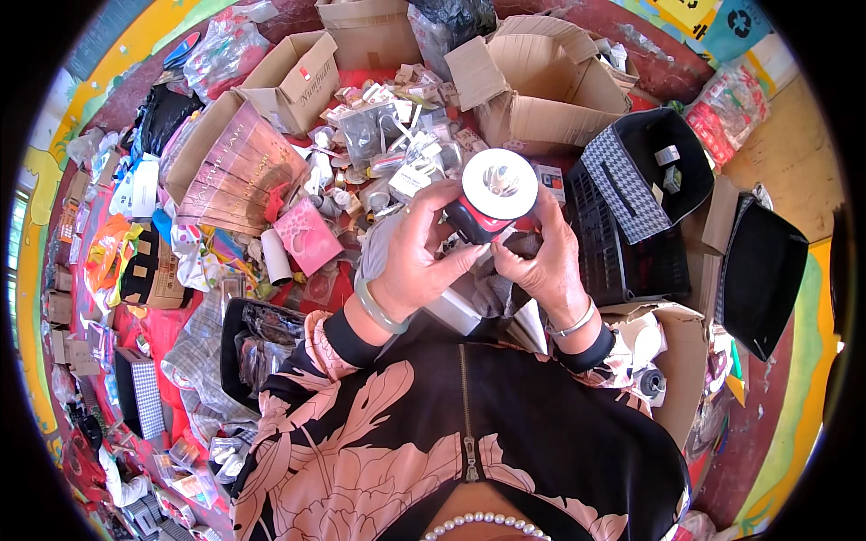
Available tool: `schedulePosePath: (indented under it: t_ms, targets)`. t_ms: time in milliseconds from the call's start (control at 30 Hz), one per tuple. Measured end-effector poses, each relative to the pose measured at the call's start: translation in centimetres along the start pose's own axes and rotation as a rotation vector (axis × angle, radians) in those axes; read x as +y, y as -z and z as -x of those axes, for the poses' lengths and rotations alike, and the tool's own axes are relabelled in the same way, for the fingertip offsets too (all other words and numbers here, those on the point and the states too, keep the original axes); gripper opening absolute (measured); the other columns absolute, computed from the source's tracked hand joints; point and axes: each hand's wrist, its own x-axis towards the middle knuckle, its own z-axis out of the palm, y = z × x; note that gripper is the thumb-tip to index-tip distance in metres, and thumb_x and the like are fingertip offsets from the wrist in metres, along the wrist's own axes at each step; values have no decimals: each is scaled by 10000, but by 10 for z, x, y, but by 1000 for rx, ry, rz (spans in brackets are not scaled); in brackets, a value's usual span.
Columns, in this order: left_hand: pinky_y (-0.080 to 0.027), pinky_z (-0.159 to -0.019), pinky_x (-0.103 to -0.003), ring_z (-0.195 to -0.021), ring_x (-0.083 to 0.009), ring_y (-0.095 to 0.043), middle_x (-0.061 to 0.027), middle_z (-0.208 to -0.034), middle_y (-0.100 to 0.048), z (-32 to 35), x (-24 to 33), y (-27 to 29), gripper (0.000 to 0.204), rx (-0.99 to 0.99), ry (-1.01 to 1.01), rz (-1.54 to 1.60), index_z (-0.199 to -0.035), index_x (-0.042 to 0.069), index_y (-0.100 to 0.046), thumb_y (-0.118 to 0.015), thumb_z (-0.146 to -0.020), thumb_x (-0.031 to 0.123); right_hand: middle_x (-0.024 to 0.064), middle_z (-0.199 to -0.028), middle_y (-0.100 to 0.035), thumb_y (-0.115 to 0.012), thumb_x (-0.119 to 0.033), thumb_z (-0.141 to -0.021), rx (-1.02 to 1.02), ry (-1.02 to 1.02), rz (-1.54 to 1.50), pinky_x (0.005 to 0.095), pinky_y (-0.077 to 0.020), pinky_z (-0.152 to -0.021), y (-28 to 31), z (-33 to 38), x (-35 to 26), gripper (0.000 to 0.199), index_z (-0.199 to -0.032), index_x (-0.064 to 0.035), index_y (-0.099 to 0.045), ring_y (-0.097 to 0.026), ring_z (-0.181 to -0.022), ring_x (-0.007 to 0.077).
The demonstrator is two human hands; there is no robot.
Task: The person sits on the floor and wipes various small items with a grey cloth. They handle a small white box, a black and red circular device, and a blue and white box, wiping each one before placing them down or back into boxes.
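Between my two hands is a flashlight (499, 183) with a round white rim, a shiny reflector and a red and black body. Its lens faces up toward me. My left hand (417, 248) grips it from the left side, thumb at the lower edge of the body. On the other side, my right hand (546, 257) has its fingers around it, with the thumb also near the bottom. The underside of the flashlight is hidden by my hands. Below it lies a grey cloth (492, 293), and just beyond is a heap of small white boxes and loose parts (415, 149).
An opened cardboard box (550, 90) stands at the back. To the right are a black bin with a houndstooth panel (631, 180), a black basket (631, 261) and another black bin (765, 275). On the left sit a pink box (308, 236), a white roll (276, 257) and a black tray (257, 347).
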Motion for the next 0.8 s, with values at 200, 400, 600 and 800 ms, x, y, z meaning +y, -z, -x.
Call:
schedulePosePath:
  t_ms: [200, 400, 600, 800]
  targets:
    - [-458, -977, -368, -1236, -242, -443, -141, -1331, -381, 4, -5, 1, 608, -7, 6, -58, -1311, -24, -375, -697, -801, 50, 209, -1096, -607, -756, -221, -637, -15, 10, 142, 336, -484, -880, 0, 2, 12, 774, -1288, 36, -427, -616, -1028, 290]
    - [-462, -974, -368, -1238, -246, -441, -143, -1328, -381, 4, -7, 1, 608, -18, -1, -56, -1304, -21, -379, -697, -790, 37, 147, -1018, -645, -730, -175, -616, 59, 59, 164, 327, -485, -868, -2, 4, 13, 670, -1221, 0, -504, -641, -964, 252]
    - [-427, -1014, -378, -1305, -269, -380, -163, -1392, -345, 6, -4, -1, 603, -20, -35, -45, -1313, -24, -369, -669, -790, 0, 174, -1158, -596, -741, -148, -606, 73, 80, 214, 351, -479, -904, -1, 8, 8, 744, -1283, -15, -460, -608, -1054, 306]
    - [-390, -1045, -394, -1326, -274, -359, -173, -1423, -326, 8, 0, 2, 606, -62, -53, -71, -1339, -17, -354, -635, -803, -48, 221, -1273, -515, -780, -118, -614, 118, 396, 273, 366, -452, -957, 1, 7, 19, 799, -1305, 32, -408, -538, -1158, 348]
